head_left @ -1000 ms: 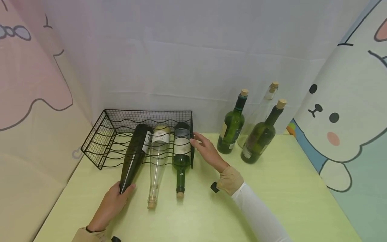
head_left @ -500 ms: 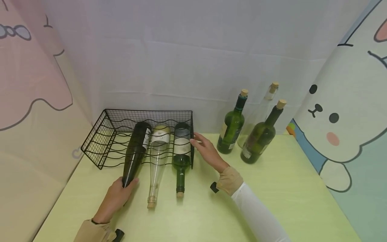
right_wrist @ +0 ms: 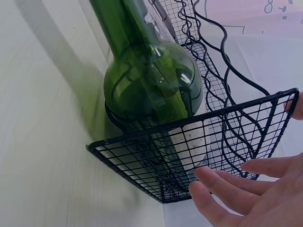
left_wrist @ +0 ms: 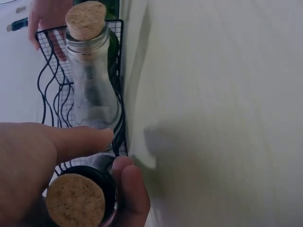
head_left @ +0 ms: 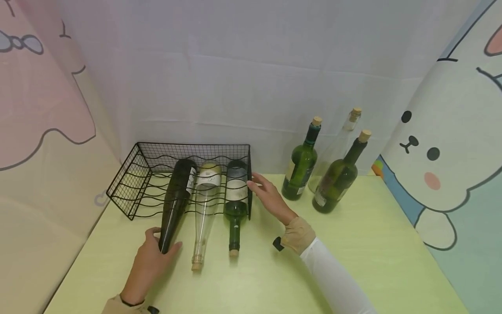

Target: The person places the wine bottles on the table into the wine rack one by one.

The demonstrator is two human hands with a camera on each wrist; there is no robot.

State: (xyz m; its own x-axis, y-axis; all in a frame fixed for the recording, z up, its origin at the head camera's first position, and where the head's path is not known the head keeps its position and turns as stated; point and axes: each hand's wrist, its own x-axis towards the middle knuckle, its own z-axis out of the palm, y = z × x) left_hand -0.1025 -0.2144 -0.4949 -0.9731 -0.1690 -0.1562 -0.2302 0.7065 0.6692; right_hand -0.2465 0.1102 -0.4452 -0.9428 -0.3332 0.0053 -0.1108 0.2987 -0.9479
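Note:
A dark wine bottle (head_left: 175, 200) lies neck toward me in the black wire rack (head_left: 129, 187). My left hand (head_left: 149, 259) has its fingers curled loosely round that bottle's neck; its cork (left_wrist: 75, 201) shows beside the palm in the left wrist view. The thumb stretches out straight above the neck. To the right in the rack lie a clear bottle (head_left: 205, 213) and a green bottle (head_left: 235, 213), both corked. My right hand (head_left: 270, 197) rests its extended fingertips against the rack's right mesh end, as the right wrist view also shows.
Three corked bottles stand upright right of the rack: a green one (head_left: 300, 170), a dark green one (head_left: 335, 185) and a clear one (head_left: 351, 124) partly behind it. A white cloth (head_left: 235, 96) hangs behind the pale yellow-green table (head_left: 353, 257).
The dark bottle has slid farther into the rack, away from me, with its neck slightly to the right. My left hand's thumb and fingers have spread a little since. The right hand stays put.

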